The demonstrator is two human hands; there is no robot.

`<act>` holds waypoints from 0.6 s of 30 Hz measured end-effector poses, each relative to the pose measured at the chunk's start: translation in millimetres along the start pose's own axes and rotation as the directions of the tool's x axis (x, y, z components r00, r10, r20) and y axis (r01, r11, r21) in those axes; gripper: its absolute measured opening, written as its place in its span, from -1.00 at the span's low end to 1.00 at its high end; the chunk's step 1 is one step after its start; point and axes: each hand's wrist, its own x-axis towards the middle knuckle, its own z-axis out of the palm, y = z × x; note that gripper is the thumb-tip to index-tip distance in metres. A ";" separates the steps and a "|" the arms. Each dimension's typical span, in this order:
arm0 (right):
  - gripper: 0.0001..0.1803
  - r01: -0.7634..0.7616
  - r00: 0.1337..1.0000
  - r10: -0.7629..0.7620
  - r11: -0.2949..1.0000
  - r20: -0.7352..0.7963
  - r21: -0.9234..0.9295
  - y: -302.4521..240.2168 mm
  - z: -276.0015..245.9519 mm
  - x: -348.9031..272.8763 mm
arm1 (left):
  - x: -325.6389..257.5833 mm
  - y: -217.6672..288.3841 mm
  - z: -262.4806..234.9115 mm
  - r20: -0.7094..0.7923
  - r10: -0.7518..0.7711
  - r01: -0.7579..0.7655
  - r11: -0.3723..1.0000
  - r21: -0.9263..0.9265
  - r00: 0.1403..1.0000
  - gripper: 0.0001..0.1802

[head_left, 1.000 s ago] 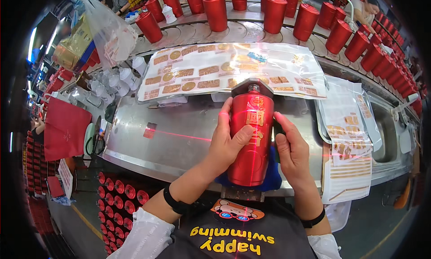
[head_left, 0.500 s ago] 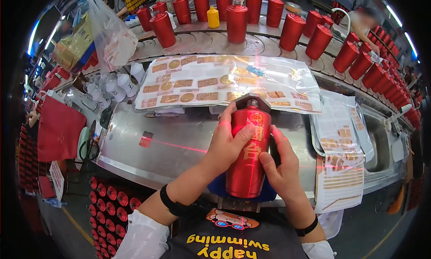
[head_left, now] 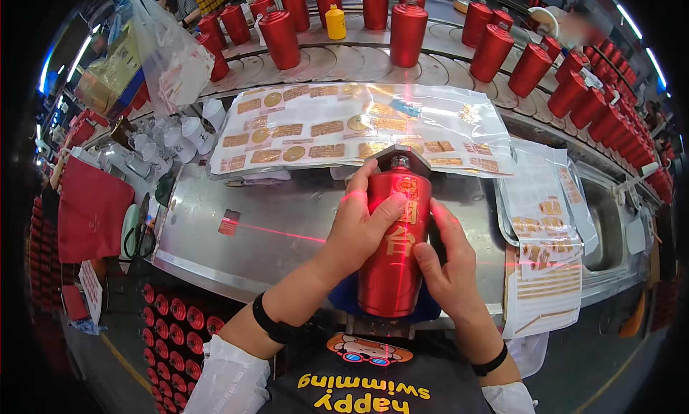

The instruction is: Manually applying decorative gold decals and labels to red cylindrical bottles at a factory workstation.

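Note:
A shiny red bottle point(head_left: 391, 270) with gold characters down its front lies tilted before me, its neck pointing away against a dark angular stop point(head_left: 402, 157). My left hand point(head_left: 362, 224) wraps its left side, thumb laid across the front beside the characters. On the right side, my right hand point(head_left: 448, 263) holds it with thumb and fingers. Under the base shows part of a blue support point(head_left: 344, 293). Thin red light lines cross the bottle and my left hand.
Sheets of gold stickers point(head_left: 308, 130) lie beyond the bottle, with more sheets point(head_left: 549, 234) at right beside a sink point(head_left: 606, 234). Behind runs a curved conveyor point(head_left: 337, 61) carrying red bottles and a small yellow bottle point(head_left: 335, 22). Red bottles point(head_left: 176, 328) stand packed at lower left.
Red bottles in the conveyor's near row have moved to the right. My hands keep their hold on the red bottle, with hardly any shift.

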 end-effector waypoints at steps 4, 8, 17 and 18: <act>-0.32 -0.077 0.997 0.077 0.995 0.010 0.057 -5.4 -0.3 3.3 | 4.2 12.0 -0.9 0.046 -0.111 0.118 0.977 -0.180 0.993 -0.26; -0.29 -0.071 0.997 0.071 0.997 0.008 -0.026 -4.5 4.0 1.9 | 11.6 3.0 -0.2 0.019 -0.026 0.025 0.998 0.057 0.999 -0.33; -0.28 -0.046 0.999 0.046 0.998 0.015 -0.039 -4.1 4.0 3.0 | 15.2 2.4 -3.1 0.036 -0.036 0.036 0.999 -0.003 0.999 -0.37; -0.28 -0.050 0.999 0.050 0.998 0.012 -0.025 -3.6 4.4 2.8 | 16.3 7.3 -1.9 0.036 -0.041 0.040 0.999 0.021 0.998 -0.38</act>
